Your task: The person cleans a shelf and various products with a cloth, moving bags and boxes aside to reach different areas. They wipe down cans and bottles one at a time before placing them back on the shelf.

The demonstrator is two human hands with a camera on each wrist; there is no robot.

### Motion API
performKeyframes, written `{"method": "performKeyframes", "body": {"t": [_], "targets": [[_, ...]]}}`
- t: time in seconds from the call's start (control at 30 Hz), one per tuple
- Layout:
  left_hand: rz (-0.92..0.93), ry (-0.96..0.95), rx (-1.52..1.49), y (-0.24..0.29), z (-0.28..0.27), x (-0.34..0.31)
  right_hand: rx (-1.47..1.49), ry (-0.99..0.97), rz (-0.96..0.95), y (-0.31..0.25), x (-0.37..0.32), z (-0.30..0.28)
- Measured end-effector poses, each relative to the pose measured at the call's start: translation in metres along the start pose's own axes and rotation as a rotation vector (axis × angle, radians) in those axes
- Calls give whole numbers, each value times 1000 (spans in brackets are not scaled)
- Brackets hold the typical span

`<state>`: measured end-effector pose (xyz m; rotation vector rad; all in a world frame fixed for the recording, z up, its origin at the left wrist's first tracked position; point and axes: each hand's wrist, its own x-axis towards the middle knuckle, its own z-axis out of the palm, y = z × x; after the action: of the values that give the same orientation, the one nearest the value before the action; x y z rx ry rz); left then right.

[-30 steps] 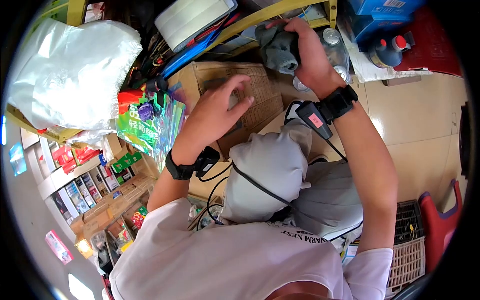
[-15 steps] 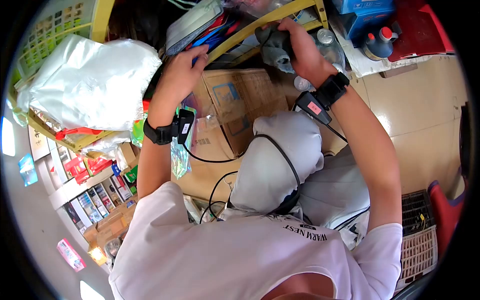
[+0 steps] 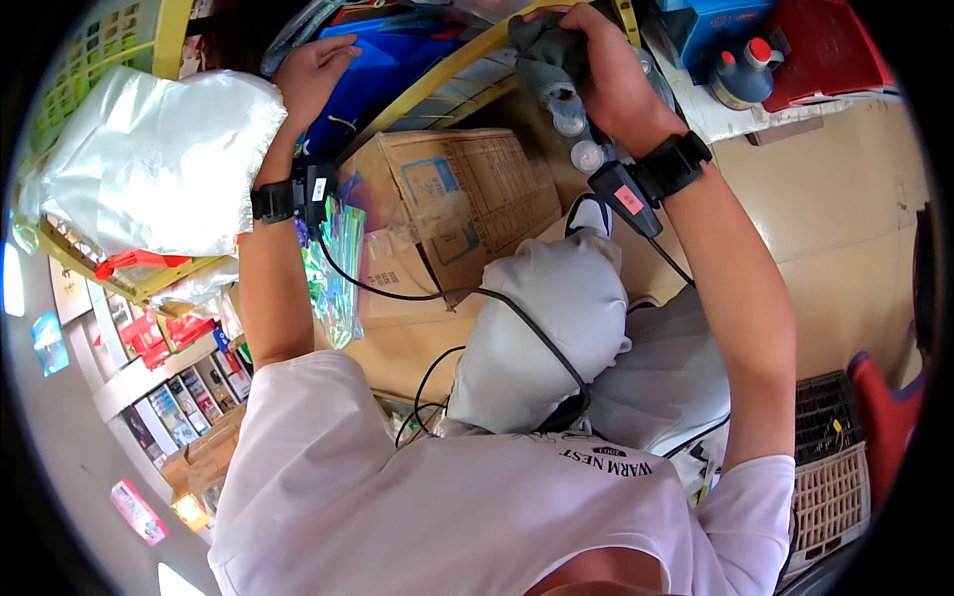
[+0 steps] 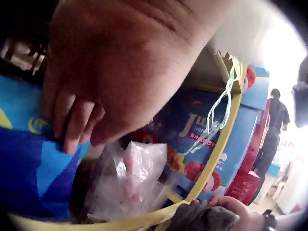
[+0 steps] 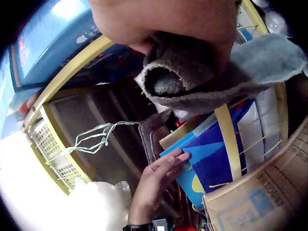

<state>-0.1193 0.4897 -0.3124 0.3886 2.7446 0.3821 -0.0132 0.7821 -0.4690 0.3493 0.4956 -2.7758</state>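
My right hand (image 3: 621,84) grips a bunched grey cloth (image 3: 547,60) at the yellow rail (image 3: 437,84) of a rack. In the right wrist view, the cloth (image 5: 183,82) is rolled under the palm, with one flap hanging out to the side. Inside the rack, my left hand (image 3: 308,84) reaches over flat blue packaging (image 3: 383,74). Its fingers are nearly straight, and the tips rest at the edge of the blue packaging (image 4: 36,168) in the left wrist view. A clear plastic bag (image 4: 130,183) lies beside those fingers.
A cardboard box (image 3: 467,204) stands below the rail, in front of my knee. Silvery plastic bags (image 3: 159,164) bulge at the left. Clear bottles (image 3: 586,154) stand near the right hand, and a dark bottle with a red cap (image 3: 743,74) sits on a white ledge.
My left hand has moved from above the cardboard box up and left into the rack. The pale stack there has shifted away, exposing more blue packaging. The right hand keeps the cloth at the rail.
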Motion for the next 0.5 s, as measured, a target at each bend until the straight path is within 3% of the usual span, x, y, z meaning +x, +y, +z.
{"method": "performKeyframes", "body": {"t": [0.07,0.17,0.23,0.4,0.43,0.5], "targets": [[19,-18,-4,6,0,-3,32,-26,-48,-1,1,3],[-97,-84,-23,32,16,-21,-149,53,-115,-4,0,-2],[-104,-127,-80,28,24,-23,-271,45,-341,-2,1,-9],[-114,-244,-98,33,41,-49,-359,28,-396,-10,-10,-11],[-75,-228,-97,32,46,-53,-312,94,-318,-14,-16,-7],[9,-189,39,41,50,-57,-313,144,-411,-16,-29,2]]}}
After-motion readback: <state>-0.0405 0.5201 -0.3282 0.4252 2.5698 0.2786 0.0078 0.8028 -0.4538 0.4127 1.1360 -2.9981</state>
